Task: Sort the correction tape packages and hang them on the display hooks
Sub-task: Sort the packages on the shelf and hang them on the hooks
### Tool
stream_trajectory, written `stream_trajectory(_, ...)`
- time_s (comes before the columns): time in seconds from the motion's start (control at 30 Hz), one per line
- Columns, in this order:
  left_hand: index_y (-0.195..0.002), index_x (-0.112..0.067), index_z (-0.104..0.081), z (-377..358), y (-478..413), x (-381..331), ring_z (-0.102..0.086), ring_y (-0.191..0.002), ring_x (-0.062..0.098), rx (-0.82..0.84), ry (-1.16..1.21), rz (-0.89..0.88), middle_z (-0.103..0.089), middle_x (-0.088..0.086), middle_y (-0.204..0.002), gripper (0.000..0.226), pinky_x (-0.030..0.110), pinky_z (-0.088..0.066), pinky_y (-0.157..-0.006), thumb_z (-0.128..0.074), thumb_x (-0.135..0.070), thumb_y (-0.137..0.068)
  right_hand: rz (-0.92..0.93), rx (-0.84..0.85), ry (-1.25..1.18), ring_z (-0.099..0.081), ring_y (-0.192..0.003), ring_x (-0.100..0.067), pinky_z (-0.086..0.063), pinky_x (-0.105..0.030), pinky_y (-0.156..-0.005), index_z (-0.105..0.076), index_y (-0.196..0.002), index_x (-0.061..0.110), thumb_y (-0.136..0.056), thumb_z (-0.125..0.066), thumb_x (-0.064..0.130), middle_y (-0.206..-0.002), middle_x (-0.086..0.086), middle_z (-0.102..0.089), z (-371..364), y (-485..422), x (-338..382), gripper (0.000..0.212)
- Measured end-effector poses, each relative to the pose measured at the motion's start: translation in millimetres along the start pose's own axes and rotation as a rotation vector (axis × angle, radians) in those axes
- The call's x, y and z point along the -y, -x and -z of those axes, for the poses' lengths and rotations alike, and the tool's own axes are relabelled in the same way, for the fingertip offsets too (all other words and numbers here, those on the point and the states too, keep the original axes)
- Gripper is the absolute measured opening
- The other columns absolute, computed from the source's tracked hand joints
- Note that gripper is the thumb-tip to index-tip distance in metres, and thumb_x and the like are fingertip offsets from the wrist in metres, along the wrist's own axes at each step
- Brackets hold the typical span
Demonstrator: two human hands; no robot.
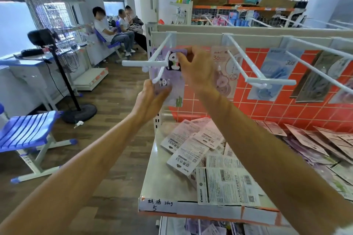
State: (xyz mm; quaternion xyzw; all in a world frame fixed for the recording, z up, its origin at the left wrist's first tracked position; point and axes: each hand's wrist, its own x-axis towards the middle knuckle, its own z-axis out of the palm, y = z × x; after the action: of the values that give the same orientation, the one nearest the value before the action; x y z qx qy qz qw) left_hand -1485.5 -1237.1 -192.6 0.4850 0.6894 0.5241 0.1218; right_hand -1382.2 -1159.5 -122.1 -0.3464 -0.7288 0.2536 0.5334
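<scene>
A purple panda correction tape package (172, 74) hangs at the leftmost white display hook (152, 59). My right hand (196, 70) pinches its top edge by the panda picture. My left hand (152, 95) grips its lower part, just under the hook's tip. A pink package (227, 74) hangs on the second hook (254, 68), and a blue one (275, 74) on the third. Several loose packages (200, 150) lie face down in a heap on the shelf (162, 183) below.
More pink and purple packages (315, 147) lean along the shelf's back right against the orange tiled panel (248, 105). A fan stand (76, 101) and a blue chair (28, 131) are on the floor to the left. People sit at the back left.
</scene>
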Motion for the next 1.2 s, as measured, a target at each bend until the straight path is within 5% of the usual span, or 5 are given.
stream_trajectory(0.17,-0.088,-0.022,-0.05,-11,-29,-13,-0.056,-0.094,0.026,0.051,-0.175,0.064,-0.053,0.011,-0.11,0.023,0.036,-0.047,-0.079,-0.048,-0.043,-0.097,-0.097,0.0,0.178,-0.061,-0.092,-0.019,-0.04,-0.023,-0.073,-0.065,-0.098,0.011,-0.091,-0.058,0.027,-0.099,-0.004,-0.068,-22,-41,-22,0.019)
stream_trajectory(0.43,-0.138,-0.007,-0.034,-45,5,37,-0.05,-0.109,0.022,0.062,-0.253,0.191,-0.048,0.011,-0.129,0.063,0.032,-0.041,-0.085,-0.061,-0.038,-0.09,-0.235,0.297,0.01,-0.058,-0.109,-0.029,-0.044,-0.004,-0.07,-0.053,-0.121,-0.003,-0.095,-0.053,0.012,-0.118,-0.016,-0.061,10,44,-55,0.03)
stream_trajectory(0.7,-0.134,-0.031,-0.044,-90,129,92,-0.041,-0.132,0.021,0.477,-0.478,-0.437,-0.045,-0.002,-0.144,0.07,0.026,-0.03,-0.11,-0.068,0.0,-0.076,-0.243,0.496,0.3,-0.062,-0.096,-0.009,-0.05,-0.02,-0.085,-0.065,-0.111,0.022,-0.093,-0.056,0.018,-0.103,0.006,-0.068,77,195,-132,0.02)
stream_trajectory(1.03,-0.116,-0.022,-0.068,-99,139,86,-0.063,-0.108,0.022,0.387,-0.431,-0.518,-0.071,-0.005,-0.109,0.036,0.029,-0.05,-0.09,-0.057,-0.03,-0.082,-0.171,0.787,0.562,0.018,-0.141,-0.003,0.016,-0.031,-0.114,0.002,-0.151,0.021,-0.086,-0.052,0.059,-0.15,0.019,0.008,99,241,-134,0.093)
stream_trajectory(1.2,-0.108,-0.019,-0.072,-96,141,67,-0.054,-0.113,0.01,0.285,-0.251,-0.495,-0.07,-0.002,-0.109,0.035,0.023,-0.043,-0.095,-0.057,-0.038,-0.083,-0.06,0.565,0.441,-0.019,-0.141,-0.008,-0.025,-0.043,-0.116,-0.03,-0.147,0.019,-0.086,-0.045,0.021,-0.151,0.009,-0.023,109,246,-129,0.062)
